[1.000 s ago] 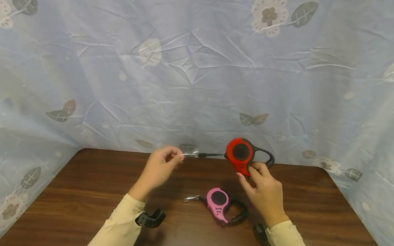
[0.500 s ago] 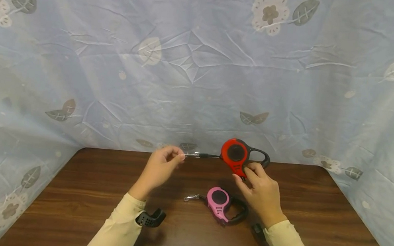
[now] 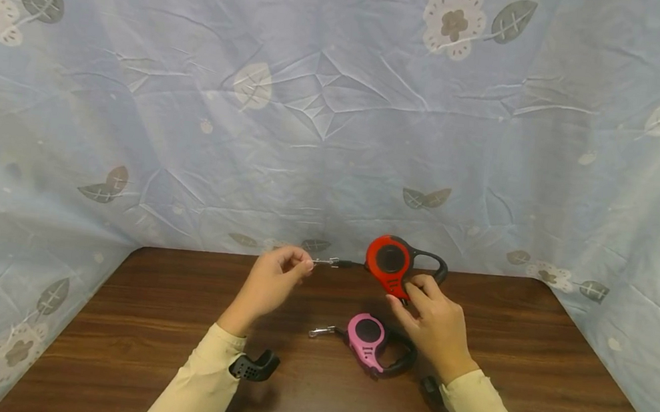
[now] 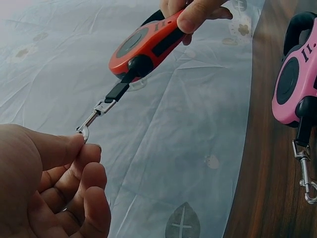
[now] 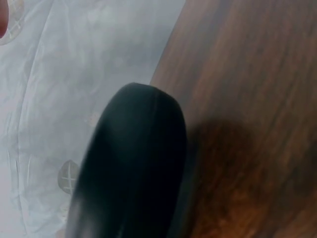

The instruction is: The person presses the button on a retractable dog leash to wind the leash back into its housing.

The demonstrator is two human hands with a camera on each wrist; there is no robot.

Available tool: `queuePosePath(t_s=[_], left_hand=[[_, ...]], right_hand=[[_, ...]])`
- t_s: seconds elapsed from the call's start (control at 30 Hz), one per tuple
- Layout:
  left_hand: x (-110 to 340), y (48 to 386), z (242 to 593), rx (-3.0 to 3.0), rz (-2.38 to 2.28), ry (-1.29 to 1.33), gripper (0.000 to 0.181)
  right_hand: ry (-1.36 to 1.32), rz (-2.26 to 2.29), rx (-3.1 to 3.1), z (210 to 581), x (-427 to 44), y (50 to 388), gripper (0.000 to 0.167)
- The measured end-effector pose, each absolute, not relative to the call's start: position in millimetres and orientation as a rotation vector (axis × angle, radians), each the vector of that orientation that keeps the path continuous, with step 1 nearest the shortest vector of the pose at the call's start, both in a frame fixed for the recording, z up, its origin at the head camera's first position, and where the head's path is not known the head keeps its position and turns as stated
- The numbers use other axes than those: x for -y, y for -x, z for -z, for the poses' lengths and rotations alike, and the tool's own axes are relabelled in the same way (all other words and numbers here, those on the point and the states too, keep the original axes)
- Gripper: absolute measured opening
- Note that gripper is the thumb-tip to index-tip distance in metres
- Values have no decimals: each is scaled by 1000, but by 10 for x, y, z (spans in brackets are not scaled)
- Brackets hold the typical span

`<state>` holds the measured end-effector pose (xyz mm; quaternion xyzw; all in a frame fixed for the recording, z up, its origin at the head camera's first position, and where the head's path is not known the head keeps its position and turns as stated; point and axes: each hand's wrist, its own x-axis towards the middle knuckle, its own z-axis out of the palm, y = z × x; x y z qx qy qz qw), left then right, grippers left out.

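Note:
A red retractable dog leash (image 3: 386,255) with a black handle is held up above the back of the table. My right hand (image 3: 437,326) pinches its lower end between thumb and fingers. Between thumb and forefinger, my left hand (image 3: 270,284) pinches the end of the leash's metal snap hook (image 4: 96,113). A short black strap joins the hook to the red case. In the right wrist view a dark rounded shape (image 5: 133,158) stands close to the camera; I cannot tell what part it is.
Below the hands a pink retractable leash (image 3: 365,341) lies on the brown wooden table (image 3: 140,347). Its snap hook (image 3: 322,331) points left. A pale patterned cloth (image 3: 334,166) hangs behind and beside the table.
My right hand has moved a little left with the red leash, so the case is nearer my left hand. The visible strap is shorter. My left hand has barely moved.

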<state>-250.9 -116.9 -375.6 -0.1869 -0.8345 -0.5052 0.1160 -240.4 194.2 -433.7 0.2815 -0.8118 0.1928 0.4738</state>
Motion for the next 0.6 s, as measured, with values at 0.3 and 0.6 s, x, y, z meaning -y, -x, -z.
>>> queuePosePath(t_s=[0.3,0.6], left_hand=[[1179,2506,3766,2446,1479,552,12],[1123,2488,3779,2474,1446,584,10]], right_hand=[[-712,-447,2005,4338,-1926,2412,41],[-750,-447,2007,4378,-1901,2389,43]])
